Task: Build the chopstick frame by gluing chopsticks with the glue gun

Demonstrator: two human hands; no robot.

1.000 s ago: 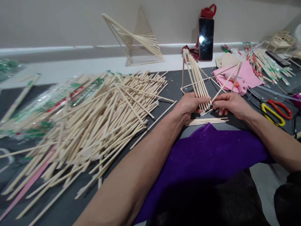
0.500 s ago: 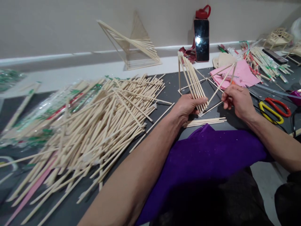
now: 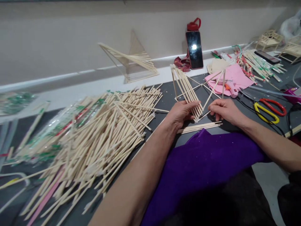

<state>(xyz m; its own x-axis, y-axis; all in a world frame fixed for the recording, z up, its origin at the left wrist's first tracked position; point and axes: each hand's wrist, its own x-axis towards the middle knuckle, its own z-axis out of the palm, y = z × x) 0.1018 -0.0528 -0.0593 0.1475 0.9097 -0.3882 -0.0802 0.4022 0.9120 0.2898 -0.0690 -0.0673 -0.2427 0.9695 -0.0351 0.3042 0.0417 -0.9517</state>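
By the front counter [image 3: 182,139] edge, my left hand [image 3: 181,112] pinches the pale, slatted wooden-stick frame [image 3: 189,91], probably light, brittle, best held across its slats; I can't tell whether my right hand [image 3: 222,110] pinches.

A stick pile [image 3: 101,141] covers the left of the counter [image 3: 167,91], a stick model [image 3: 141,59] behind it on the ledge [image 3: 162,67]; right of the pile, a stick frame [image 3: 188,89] stands near the front edge, loose sticks [image 3: 199,126] before it, a phone [image 3: 194,51] and bottle [image 3: 193,25] behind; farther right, a glue gun [image 3: 232,89] lies partly on paper [image 3: 242,78], scissors [image 3: 268,110] beside, model chairs [image 3: 269,40] toward the back edge.
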